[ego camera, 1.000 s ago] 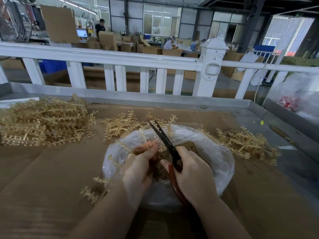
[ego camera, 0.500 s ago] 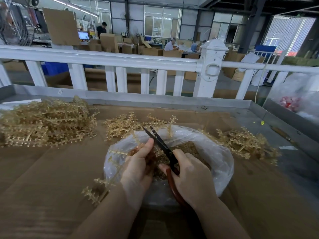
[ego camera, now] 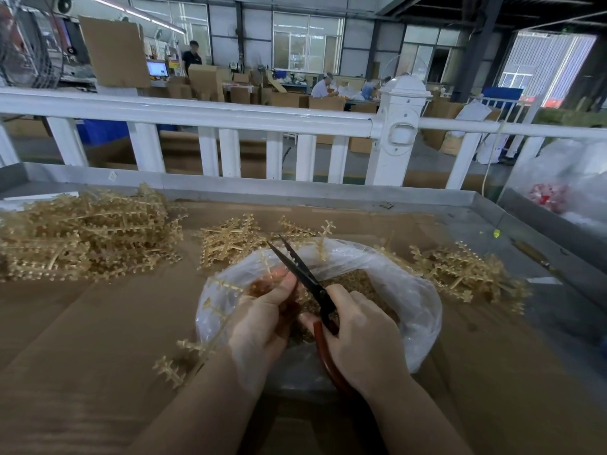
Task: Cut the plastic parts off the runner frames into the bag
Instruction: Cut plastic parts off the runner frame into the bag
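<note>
A clear plastic bag (ego camera: 414, 300) lies open on the cardboard-covered table, with small tan cut parts (ego camera: 354, 280) heaped inside. My left hand (ego camera: 262, 316) grips a tan runner frame (ego camera: 197, 349) over the bag's left rim; the frame's lower end sticks out toward the lower left. My right hand (ego camera: 364, 339) holds red-handled scissors (ego camera: 305, 277), whose dark blades are parted and point up and left above my left fingers.
A big heap of tan runner frames (ego camera: 82, 238) fills the table's left. A smaller pile of frames (ego camera: 230, 238) sits behind the bag, and another heap (ego camera: 460, 270) lies to its right. A white railing (ego camera: 230, 116) runs behind the metal table edge (ego camera: 295, 192). More plastic bags (ego camera: 565, 188) stand at far right.
The scissor blades have opened a little and shifted left over my left fingers. My left hand turned the frame slightly; both hands stay over the bag.
</note>
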